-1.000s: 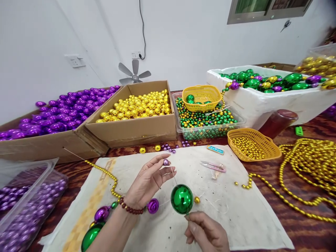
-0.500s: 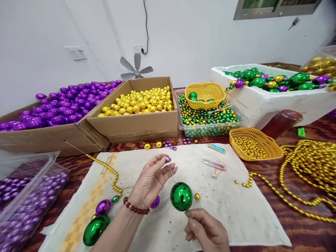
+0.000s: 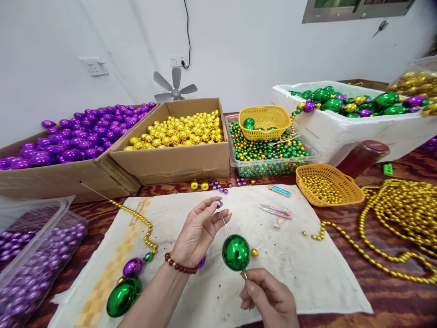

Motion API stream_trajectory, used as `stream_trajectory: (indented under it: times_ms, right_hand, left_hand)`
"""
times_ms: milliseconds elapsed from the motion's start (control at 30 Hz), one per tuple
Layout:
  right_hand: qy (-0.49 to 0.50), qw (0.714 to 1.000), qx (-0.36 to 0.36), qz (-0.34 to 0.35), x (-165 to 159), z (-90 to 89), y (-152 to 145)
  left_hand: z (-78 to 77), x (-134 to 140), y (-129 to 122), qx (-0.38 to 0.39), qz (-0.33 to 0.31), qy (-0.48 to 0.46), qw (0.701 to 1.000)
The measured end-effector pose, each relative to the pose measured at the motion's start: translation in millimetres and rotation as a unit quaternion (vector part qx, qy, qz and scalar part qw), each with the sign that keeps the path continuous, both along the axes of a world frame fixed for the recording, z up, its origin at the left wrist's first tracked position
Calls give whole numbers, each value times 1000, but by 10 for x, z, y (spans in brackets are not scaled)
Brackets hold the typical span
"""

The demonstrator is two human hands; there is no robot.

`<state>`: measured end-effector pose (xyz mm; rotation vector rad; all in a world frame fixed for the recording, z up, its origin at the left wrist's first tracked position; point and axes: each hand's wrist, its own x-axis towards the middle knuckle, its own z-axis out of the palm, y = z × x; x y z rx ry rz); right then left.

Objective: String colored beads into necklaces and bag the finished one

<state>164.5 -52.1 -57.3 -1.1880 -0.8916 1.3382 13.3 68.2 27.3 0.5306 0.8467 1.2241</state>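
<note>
My left hand, wearing a dark red bead bracelet, pinches a small purple bead at the upper end of a thin needle. The needle runs through a shiny green ball. Below the ball, my right hand is closed on the needle's lower part. Behind my left wrist a purple ball is partly hidden, and a small gold bead lies right of the green ball. On the cloth at left rests a strand of gold beads with a purple ball and a large green ball.
A white cloth covers the table's middle. Behind it stand boxes of purple balls and gold balls, plus a bead tub. Pink-handled snips lie at right, near an orange basket and piled gold bead strands.
The view has shifted slightly. Both hands keep their grips, with the green ball still on the needle. Two gold balls by the cardboard box sit closer together.
</note>
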Motion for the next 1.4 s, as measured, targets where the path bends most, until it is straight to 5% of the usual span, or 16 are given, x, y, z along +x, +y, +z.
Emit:
stream_trajectory:
  times_ms: [333,533,633,733,833,933,1000,1100,1267,1400]
  right_hand:
    - [31,999,-14,-21,-2,36,31]
    - [50,997,3,-52,-67,93,82]
    - [20,999,1,-48,58,176,92]
    - [-60,994,11,-93,393,309,191]
    - [-112,987,32,-111,777,452,396]
    - [-18,995,66,-72,1041,562,597]
    - [57,985,105,-123,1158,605,668]
    - [107,959,146,-216,1286,584,663]
    - [40,986,95,-128,1292,378,509]
    - [37,977,92,-189,1339,326,449]
  left_hand:
    - [-2,65,-67,32,13,51,998]
    - [-168,383,-312,-17,-41,26,999]
    - [-218,593,-344,-32,-32,32,998]
    - [-143,761,-260,24,-88,107,990]
    - [2,899,-153,131,-205,226,943]
    - [104,1029,-115,231,-284,316,875]
    - [122,1099,-134,269,-303,362,840]
    - [97,1168,-179,285,-328,405,805]
    - [8,1217,-183,292,-351,440,773]
    - [-47,1188,-134,312,-401,466,724]
